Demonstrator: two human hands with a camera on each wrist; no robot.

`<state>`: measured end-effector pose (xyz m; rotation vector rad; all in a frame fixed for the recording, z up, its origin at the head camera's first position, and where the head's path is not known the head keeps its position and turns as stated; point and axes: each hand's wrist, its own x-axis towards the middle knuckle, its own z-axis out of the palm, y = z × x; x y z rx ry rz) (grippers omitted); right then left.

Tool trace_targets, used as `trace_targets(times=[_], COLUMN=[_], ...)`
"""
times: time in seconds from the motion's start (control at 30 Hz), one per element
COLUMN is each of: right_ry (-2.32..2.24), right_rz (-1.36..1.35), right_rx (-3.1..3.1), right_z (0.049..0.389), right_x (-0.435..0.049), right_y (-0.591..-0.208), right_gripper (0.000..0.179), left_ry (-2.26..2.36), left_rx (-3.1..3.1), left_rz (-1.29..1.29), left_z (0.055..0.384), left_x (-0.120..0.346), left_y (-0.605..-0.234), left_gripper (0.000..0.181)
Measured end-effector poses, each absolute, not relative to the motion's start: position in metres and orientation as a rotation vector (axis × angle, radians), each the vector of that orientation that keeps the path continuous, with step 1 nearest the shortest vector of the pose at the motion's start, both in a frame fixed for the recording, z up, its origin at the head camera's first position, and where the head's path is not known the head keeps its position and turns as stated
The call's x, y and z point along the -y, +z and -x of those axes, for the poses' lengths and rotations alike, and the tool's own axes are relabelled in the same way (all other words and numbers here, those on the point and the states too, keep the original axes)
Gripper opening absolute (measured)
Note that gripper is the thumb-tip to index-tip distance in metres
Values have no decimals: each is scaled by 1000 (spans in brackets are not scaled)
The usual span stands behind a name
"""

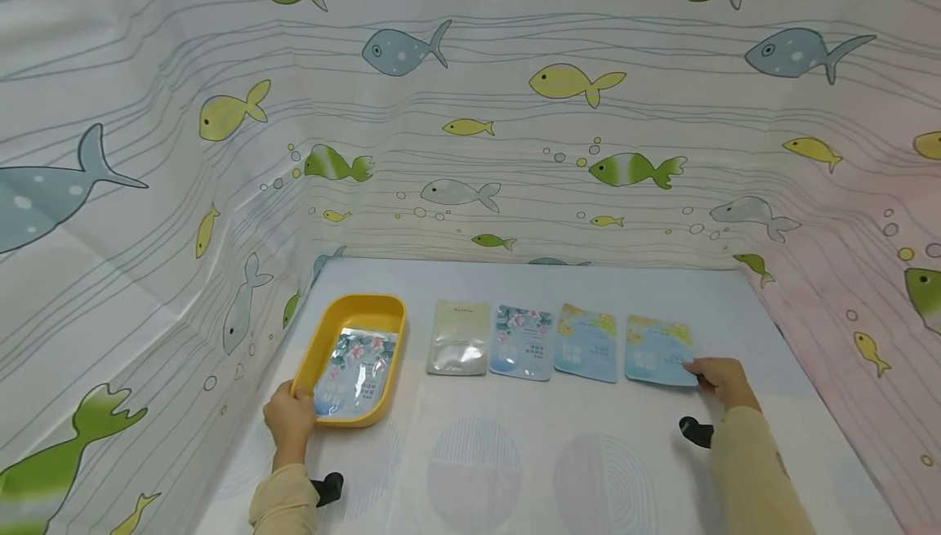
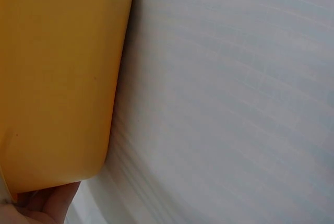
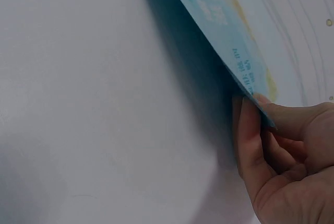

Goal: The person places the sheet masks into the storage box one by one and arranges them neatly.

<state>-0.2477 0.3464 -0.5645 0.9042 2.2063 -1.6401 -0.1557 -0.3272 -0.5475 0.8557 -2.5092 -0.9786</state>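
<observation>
My left hand grips the rim of a yellow plastic basin at its near left corner. In the left wrist view, the fingers reach under the rim against the basin's outer wall. A floral face mask packet lies inside. At the right end of a row of packets, my right hand pinches the near right corner of a blue and yellow face mask packet. The right wrist view shows the thumb on the printed face of the packet, fingers beneath, and the held edge raised off the table.
Left of the held packet lie another blue and yellow packet, a floral packet and a pale gold packet. The white table is enclosed by a fish-patterned curtain at the back and sides.
</observation>
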Motion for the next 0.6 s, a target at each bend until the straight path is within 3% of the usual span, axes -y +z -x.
trace_targets(times=[0.6], right_ry=[-1835], right_rz=[-877], right_rx=[-2168], right_z=[227], right_x=[-344], right_y=[-548], right_gripper=[60], left_ry=[-943], left_rx=[2496], left_rz=[-834], left_z=[156], left_x=[331], left_y=[-552], left_gripper=[33])
